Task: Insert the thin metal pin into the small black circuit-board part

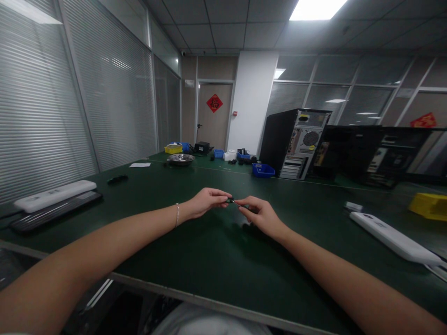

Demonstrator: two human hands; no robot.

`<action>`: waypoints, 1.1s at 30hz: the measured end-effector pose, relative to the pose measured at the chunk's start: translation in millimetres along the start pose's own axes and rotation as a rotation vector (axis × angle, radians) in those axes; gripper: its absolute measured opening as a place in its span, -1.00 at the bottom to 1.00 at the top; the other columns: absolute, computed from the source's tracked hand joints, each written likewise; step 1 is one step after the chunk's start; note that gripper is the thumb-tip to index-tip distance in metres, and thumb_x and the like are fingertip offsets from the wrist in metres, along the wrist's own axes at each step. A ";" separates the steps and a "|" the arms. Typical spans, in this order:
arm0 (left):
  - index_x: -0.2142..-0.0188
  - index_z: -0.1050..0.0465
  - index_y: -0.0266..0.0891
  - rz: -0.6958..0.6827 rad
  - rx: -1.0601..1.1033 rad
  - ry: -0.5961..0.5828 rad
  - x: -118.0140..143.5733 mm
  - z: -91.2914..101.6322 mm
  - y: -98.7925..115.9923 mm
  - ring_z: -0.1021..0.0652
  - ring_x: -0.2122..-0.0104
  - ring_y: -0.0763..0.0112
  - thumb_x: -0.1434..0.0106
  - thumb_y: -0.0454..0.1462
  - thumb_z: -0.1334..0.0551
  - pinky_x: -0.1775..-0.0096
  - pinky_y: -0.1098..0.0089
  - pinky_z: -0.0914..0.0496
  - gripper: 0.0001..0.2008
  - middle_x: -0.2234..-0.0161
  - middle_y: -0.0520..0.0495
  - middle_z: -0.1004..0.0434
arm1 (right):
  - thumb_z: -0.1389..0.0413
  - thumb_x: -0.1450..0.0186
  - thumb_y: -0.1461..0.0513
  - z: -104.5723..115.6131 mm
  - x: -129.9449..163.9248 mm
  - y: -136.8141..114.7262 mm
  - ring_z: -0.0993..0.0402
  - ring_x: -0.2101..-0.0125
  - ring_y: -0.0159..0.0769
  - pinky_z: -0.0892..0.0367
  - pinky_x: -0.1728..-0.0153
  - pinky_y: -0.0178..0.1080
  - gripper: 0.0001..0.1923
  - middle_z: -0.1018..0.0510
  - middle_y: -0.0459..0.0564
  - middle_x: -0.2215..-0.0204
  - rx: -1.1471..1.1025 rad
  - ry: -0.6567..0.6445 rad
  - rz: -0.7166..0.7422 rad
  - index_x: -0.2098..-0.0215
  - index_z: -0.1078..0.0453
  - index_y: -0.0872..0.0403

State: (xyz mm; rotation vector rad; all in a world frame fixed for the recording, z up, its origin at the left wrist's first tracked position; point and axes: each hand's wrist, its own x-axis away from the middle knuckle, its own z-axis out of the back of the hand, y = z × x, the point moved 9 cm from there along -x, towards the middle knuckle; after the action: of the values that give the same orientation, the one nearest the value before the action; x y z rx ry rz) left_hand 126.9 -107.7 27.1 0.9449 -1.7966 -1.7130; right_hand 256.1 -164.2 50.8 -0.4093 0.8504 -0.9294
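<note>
Table point(206, 260): I see paper point(139, 165) left of the bowl point(180, 160).
Bin point(263, 171): behind my right hand point(260, 213), left of the computer tower point(296, 144).
Door point(214, 124): behind the table.

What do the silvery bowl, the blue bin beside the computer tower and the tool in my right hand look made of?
Bowl: probably polished stainless steel, being silvery with bright reflections.
Bin: likely moulded plastic with a slight sheen, judging by its even blue colour.
Tool: apparently metal where a thin, pale gleam shows; your right hand hides most of the rest, so that stays open.
</note>
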 end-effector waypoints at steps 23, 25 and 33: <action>0.20 -0.52 -0.37 0.127 0.110 -0.041 -3.9 2.4 -19.9 -0.52 0.37 0.53 -0.10 -0.37 -0.33 0.24 0.49 -0.41 -0.77 0.27 -0.17 -0.54 | -0.10 -0.26 0.10 -9.4 1.6 -4.5 -0.32 0.58 -0.46 -0.27 0.62 -0.37 -0.68 -0.41 -0.01 0.30 -0.197 -0.111 0.001 0.08 -0.47 0.04; 0.21 -0.52 -0.36 0.112 0.111 -0.015 -4.6 4.1 -18.1 -0.52 0.35 0.51 -0.10 -0.36 -0.32 0.21 0.48 -0.40 -0.78 0.25 -0.18 -0.55 | -0.10 -0.26 0.10 -8.1 1.0 -4.6 -0.32 0.58 -0.46 -0.27 0.62 -0.36 -0.68 -0.41 -0.01 0.30 -0.177 -0.104 0.004 0.07 -0.46 0.04; 0.21 -0.52 -0.37 0.071 0.026 -0.002 -1.3 1.1 -10.4 -0.50 0.38 0.50 -0.08 -0.32 -0.34 0.24 0.42 -0.37 -0.75 0.28 -0.17 -0.55 | -0.11 -0.26 0.12 -8.1 0.8 -2.7 -0.35 0.55 -0.43 -0.31 0.54 -0.33 -0.70 -0.45 0.00 0.30 -0.114 -0.090 0.023 0.08 -0.47 0.03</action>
State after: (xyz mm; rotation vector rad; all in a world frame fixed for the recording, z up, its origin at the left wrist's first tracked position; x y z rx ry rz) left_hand 128.5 -105.7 16.9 0.8795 -1.8358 -1.6520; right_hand 248.5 -166.1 47.2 -0.5350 0.8266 -0.8374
